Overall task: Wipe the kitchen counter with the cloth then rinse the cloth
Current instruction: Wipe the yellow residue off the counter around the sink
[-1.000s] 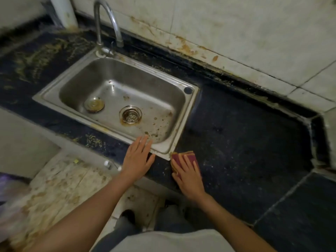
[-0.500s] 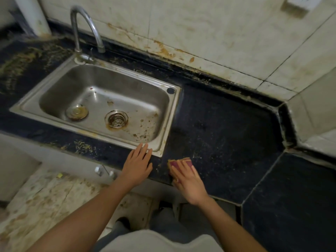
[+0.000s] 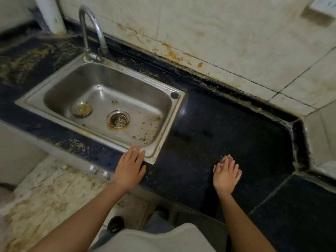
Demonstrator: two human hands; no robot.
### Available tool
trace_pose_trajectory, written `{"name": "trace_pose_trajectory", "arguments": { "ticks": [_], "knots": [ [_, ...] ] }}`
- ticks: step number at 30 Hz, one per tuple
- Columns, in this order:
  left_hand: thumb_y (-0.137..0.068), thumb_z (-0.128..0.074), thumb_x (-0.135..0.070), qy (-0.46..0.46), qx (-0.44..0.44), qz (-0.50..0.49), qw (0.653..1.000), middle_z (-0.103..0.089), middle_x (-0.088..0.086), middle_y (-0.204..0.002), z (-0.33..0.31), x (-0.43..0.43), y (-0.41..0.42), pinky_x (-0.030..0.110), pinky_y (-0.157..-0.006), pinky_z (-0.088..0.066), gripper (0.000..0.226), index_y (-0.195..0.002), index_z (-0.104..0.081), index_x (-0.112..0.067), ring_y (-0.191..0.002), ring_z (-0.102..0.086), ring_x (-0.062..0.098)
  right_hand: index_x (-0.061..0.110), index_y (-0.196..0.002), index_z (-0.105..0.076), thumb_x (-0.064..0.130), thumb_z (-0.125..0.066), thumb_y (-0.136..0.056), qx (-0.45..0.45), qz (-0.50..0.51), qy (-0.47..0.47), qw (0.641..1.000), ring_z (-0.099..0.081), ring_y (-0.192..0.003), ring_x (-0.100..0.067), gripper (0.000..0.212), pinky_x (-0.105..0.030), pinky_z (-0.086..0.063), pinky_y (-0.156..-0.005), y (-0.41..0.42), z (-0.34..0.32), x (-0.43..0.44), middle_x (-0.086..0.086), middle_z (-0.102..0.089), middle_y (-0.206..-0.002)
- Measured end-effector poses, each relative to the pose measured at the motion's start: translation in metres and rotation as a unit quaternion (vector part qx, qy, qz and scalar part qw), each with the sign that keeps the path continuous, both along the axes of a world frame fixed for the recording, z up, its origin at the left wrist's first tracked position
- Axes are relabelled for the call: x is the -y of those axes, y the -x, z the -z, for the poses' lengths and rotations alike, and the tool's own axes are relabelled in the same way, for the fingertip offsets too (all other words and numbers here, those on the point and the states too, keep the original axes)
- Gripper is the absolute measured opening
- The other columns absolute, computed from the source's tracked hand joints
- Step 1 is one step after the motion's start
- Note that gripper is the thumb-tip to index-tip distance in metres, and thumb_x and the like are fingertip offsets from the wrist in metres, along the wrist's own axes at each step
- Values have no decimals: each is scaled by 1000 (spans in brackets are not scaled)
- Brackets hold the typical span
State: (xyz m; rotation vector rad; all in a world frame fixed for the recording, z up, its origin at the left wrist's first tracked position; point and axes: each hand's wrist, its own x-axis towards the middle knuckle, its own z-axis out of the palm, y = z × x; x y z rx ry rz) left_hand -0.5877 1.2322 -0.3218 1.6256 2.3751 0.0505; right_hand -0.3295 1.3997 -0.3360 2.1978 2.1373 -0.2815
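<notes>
– Cloth (image 3: 228, 159) – small, pink, yellowish frayed edge – where's it sit, head view?
– On the dark speckled stone table (image 3: 227, 124), near the front edge, well right of the rectangular stainless-steel sink (image 3: 175, 113). Right hand (image 3: 226, 176) lies flat on top, fingers straight & a bit spread, pressing down, not curled round it. Only the far end pokes out past the fingertips.
– Long axis?
– Can't tell, most of it's hidden under the hand.
– Left hand (image 3: 130, 169)?
– Flat too, fingers straight & together, holding nothing. Palm on the table's front strip, fingertips at the sink rim's near right corner. Looks like a brace.
– What does the next move turn on?
– Judgement only: wiping stage, rinse not begun. Cloth's under the right hand, so that hand does the stroke; left is well apart from it. Yellowish grime shows on the table left of & in front of the sink, plus along the seam under the stained white wall tiles (image 3: 236, 42). For the rinse, the sink lies left & away from the cloth, w/ the curved chrome tap (image 3: 83, 30) at its far left corner: a long reach across for the right hand. No water visibly running.
– Risk?
– Pushing crumbs off the front edge onto the floor.
</notes>
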Motion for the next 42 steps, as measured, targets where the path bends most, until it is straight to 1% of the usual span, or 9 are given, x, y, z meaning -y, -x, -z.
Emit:
{"name": "trace_pose_trajectory", "arguments": {
  "ticks": [6, 9, 13, 19, 29, 33, 37, 40, 42],
  "knots": [
    [-82, -33, -38, -6, 10, -11, 1000, -59, 16, -124, 2, 10, 0, 49, -86, -48, 55, -114, -65, -5, -114, -56, 36, 16, -147, -19, 33, -25, -99, -35, 5, 14, 999, -7, -144, -28, 52, -42, 0, -115, 60, -2, -43, -12, -12, -156],
    [-84, -21, -45, -23, 46, -37, 998, -43, 14, -141, 2, 11, 1, 45, -104, -34, 67, -129, -53, -8, -132, -37, 32, 13, -145, -25, 37, -20, -96, -39, -126, -2, 991, -21, -140, -31, 56, -45, -7, -115, 95, 5, -13, -16, -25, -152],
    [-81, -8, -53, -41, 71, -61, 995, -20, 6, -154, 3, 8, 2, 38, -114, -13, 77, -142, -35, -14, -143, -11, 24, 17, -126, -57, 40, -27, -83, -32, -343, 20, 939, -56, -118, -25, 57, -46, -42, -99, 116, 11, 66, -7, -60, -127],
    [-97, -39, -32, -41, 78, -63, 994, -17, 9, -154, 4, 4, 3, 38, -114, -11, 51, -143, -31, -11, -143, -9, 25, 23, -118, -63, 47, -32, -83, 71, -519, -20, 852, -59, -114, -19, 53, -37, -44, -99, 75, 7, 59, -2, -63, -123],
    [-85, -25, -44, -63, 82, -69, 992, -39, 18, -143, 9, -7, -6, 47, -108, -28, 66, -132, -47, -3, -136, -30, 35, 13, -119, -48, 19, -47, -72, -68, -474, -138, 867, -68, -92, -29, 48, -28, -55, -66, 12, 9, 19, -9, -70, -102],
    [-85, -25, -42, -51, 77, -68, 993, -47, 20, -136, 10, -10, -4, 49, -102, -34, 66, -126, -54, -1, -129, -40, 38, 10, -131, -52, 1, -49, -88, -246, -197, -183, 931, -61, -103, -28, 43, -33, -46, -92, -37, -14, -56, -11, -64, -119],
    [-85, -25, -43, -59, 62, -81, 993, -47, 18, -137, 10, -10, -6, 43, -105, -31, 65, -127, -53, -2, -130, -40, 35, 20, -135, -46, 18, -45, -94, -201, 81, -99, 971, -54, -108, -36, 41, -42, -41, -95, -70, -8, -115, -19, -57, -122],
    [-86, -25, -44, -68, 63, -95, 991, -44, 16, -140, 7, -7, -5, 39, -107, -26, 65, -129, -52, -4, -132, -37, 33, 12, -122, -57, 6, -42, -89, -149, 43, -136, 978, -50, -112, -35, 37, -42, -36, -98, -44, 10, -104, -15, -58, -122],
    [-86, -22, -46, -75, 70, -101, 990, -40, 15, -143, 6, -3, -2, 42, -108, -26, 68, -132, -49, -5, -135, -32, 32, 12, -107, -65, 7, -37, -80, -168, -54, -149, 973, -58, -93, -37, 40, -44, -42, -86, -9, 9, -88, -16, -65, -106]
  ]
}}
